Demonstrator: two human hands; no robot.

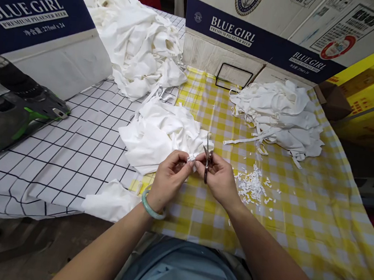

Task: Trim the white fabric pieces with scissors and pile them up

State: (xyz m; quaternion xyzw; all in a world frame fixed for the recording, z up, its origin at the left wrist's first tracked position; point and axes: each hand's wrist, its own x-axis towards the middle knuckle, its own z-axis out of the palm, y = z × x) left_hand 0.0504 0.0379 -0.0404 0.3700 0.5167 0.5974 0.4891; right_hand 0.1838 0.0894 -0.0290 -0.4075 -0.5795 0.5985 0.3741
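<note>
Between the fingertips of my left hand (171,174) is the narrow edge of a white fabric piece (164,132), pinched near its strap end. My right hand (219,178) grips small dark-handled scissors (207,158), their blades pointing up and away from me. The right thumb and fingertip also meet the white strap end beside the left fingers. What exactly lies between the fingertips is too small to make out. The fabric spreads out crumpled just beyond both hands. To the right of my right hand lies a scatter of tiny white clippings (252,184).
White garments with straps (282,115) form a pile at the right, a larger white heap (131,38) at the back left. Two beer cartons (275,32) stand behind. A power drill (17,105) is at far left. Another white piece (111,201) lies by the front edge.
</note>
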